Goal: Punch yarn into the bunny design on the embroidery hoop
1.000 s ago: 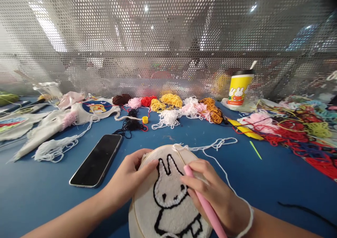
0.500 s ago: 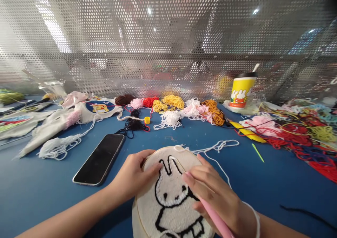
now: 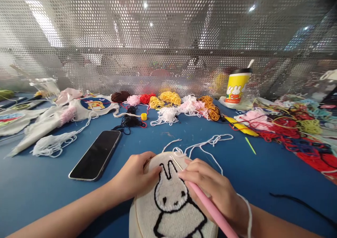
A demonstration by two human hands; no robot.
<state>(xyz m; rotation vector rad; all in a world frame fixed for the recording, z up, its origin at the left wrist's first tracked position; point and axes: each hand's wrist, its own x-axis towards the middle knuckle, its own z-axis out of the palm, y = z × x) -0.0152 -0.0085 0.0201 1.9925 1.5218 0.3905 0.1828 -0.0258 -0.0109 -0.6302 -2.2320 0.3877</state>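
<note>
My left hand [image 3: 138, 174] grips the left rim of an embroidery hoop [image 3: 136, 213], thumb on the cloth and fingers round behind. Black yarn outlines a rabbit [image 3: 172, 196] on the cream cloth, with white loops along the lower edge of its face. Between the thumb and fingers of my right hand [image 3: 210, 182] is a pink-handled punch needle [image 3: 210, 206]. Its thin metal shaft points up and left, tip near the top of the rabbit's right ear; whether it touches the cloth I cannot tell. White yarn [image 3: 207, 145] trails beyond the hoop and loops over my right wrist.
A black phone [image 3: 96, 155] lies left of the hoop. Yarn bundles [image 3: 168, 115] line the back, before a perforated metal screen [image 3: 168, 31]. At the right are a yellow lidded cup [image 3: 237, 85], tangled red yarn [image 3: 286, 129] and a green stick [image 3: 250, 145].
The needle tip has moved from inside the rabbit's right ear to near the ear's top. A loose white yarn end now shows beyond the hoop's top edge. The view has shifted slightly.
</note>
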